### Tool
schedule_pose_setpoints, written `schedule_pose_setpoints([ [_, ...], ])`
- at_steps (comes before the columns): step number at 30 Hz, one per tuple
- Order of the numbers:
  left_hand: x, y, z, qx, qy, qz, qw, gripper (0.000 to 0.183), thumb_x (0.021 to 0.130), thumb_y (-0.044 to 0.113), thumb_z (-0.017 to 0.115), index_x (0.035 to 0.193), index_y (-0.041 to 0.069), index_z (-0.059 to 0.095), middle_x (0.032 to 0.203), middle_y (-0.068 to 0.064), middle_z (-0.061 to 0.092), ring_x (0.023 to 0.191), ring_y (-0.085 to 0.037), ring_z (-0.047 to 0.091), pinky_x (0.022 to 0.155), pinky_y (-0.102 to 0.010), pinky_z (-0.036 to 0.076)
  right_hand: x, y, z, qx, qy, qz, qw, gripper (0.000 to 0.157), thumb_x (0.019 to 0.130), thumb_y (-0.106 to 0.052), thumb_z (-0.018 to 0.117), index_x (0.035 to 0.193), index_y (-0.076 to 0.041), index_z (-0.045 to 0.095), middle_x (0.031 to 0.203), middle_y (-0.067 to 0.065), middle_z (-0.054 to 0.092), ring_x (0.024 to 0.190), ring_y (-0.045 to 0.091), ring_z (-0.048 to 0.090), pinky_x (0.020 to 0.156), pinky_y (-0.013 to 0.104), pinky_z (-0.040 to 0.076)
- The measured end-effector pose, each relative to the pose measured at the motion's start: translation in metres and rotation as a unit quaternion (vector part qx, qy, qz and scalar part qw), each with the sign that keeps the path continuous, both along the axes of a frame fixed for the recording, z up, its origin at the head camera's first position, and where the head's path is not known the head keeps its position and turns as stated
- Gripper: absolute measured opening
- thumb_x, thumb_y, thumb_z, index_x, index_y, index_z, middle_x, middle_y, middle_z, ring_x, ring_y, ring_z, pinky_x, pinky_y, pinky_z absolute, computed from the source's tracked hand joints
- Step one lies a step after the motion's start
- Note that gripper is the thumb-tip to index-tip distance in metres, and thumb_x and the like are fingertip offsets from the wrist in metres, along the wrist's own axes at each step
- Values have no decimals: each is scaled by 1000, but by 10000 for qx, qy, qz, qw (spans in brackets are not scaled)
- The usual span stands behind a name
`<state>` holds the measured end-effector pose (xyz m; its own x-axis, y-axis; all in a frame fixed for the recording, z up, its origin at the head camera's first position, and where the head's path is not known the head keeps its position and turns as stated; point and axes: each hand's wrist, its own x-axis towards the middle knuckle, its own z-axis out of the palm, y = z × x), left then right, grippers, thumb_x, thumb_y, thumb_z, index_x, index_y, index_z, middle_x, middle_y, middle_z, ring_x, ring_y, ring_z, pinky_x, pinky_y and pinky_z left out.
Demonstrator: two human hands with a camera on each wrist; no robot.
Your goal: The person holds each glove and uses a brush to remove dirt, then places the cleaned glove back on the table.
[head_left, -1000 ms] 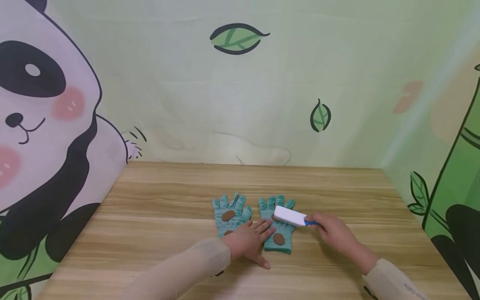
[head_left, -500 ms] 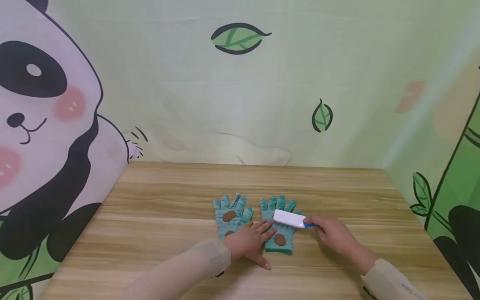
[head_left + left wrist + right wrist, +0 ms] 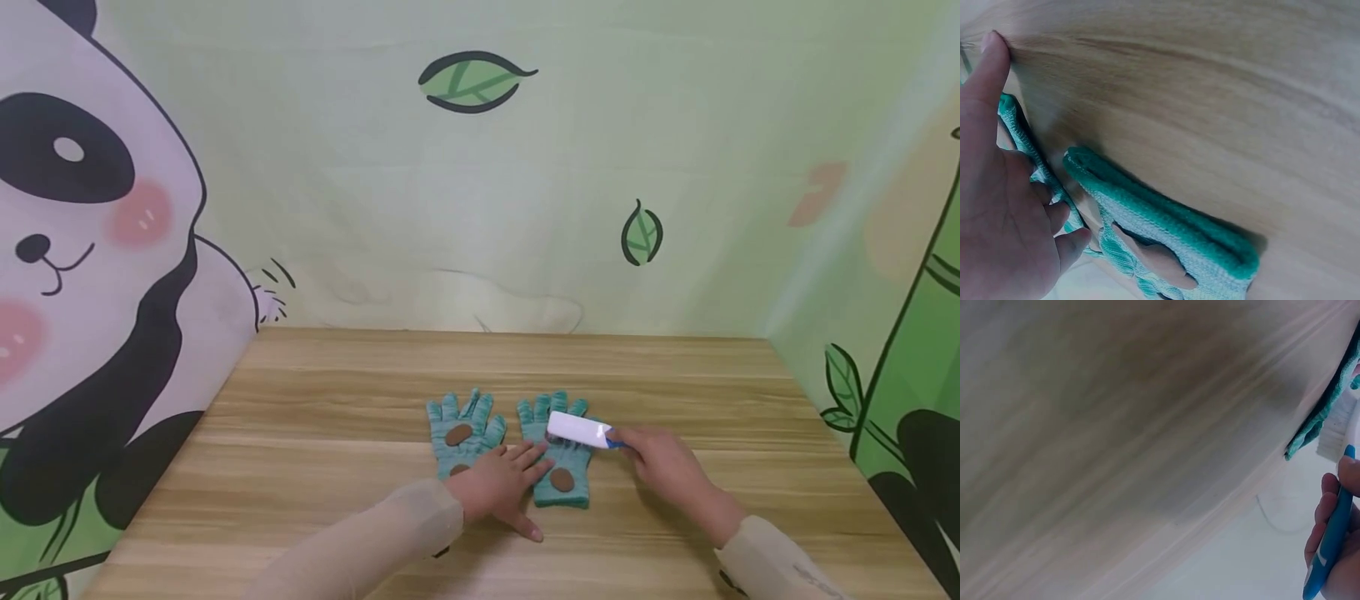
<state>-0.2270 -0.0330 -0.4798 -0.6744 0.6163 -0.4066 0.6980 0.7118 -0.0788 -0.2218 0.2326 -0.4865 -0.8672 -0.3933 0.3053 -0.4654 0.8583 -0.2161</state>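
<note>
Two teal knit gloves with brown oval patches lie side by side on the wooden table, fingers pointing away. My left hand (image 3: 504, 483) stretches its straight fingers over the inner edge of the right glove (image 3: 573, 463), while its wrist overlaps the lower part of the left glove (image 3: 444, 450). A scrubbing brush (image 3: 577, 428) with a white head and blue handle lies across the right glove, bristles down. My right hand (image 3: 667, 471) grips its handle. The right wrist view shows the fingers curled round the blue handle (image 3: 1332, 544). A folded glove cuff (image 3: 1160, 209) appears beside my left fingers.
The wood-grain table (image 3: 337, 400) reaches back to a pale green backdrop (image 3: 360, 167) printed with a panda and leaves. Its back edge lies well behind the gloves.
The brush has moved a little toward me over the right glove and then back away. That glove's cuff has shifted slightly right. My left hand has stayed in place.
</note>
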Motion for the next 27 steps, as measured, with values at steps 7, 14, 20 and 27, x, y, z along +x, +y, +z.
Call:
schedule_pose_setpoints([
  [7,-2,0,4,26,-94,41,9999,104,83,78,64,165,29,23,174,6,15,162,-14,18,128,-38,31,2,-3,3,-185,160,-161,9996,23,90,0,73,111,-8,76,100,13,79,90,32,76,74,45,62],
  [14,-7,-1,5,214,-213,36,9995,92,89,72,63,162,27,30,173,7,22,160,-14,23,127,-37,33,5,-1,10,-523,95,-407,9978,20,90,0,72,109,-4,75,96,14,78,83,32,75,65,45,59],
  [20,-5,4,8,396,-27,58,9992,77,96,60,61,158,21,40,169,5,32,157,-15,31,125,-35,37,4,0,18,-553,-56,-375,9977,20,91,-1,72,110,-6,76,101,13,78,86,29,75,70,44,60],
  [27,-1,6,1,382,264,57,9989,72,97,56,61,158,22,41,167,8,36,155,-12,36,121,-34,42,4,-2,21,-23,-249,402,9989,17,89,-4,74,104,-10,76,101,6,80,88,24,76,73,39,61],
])
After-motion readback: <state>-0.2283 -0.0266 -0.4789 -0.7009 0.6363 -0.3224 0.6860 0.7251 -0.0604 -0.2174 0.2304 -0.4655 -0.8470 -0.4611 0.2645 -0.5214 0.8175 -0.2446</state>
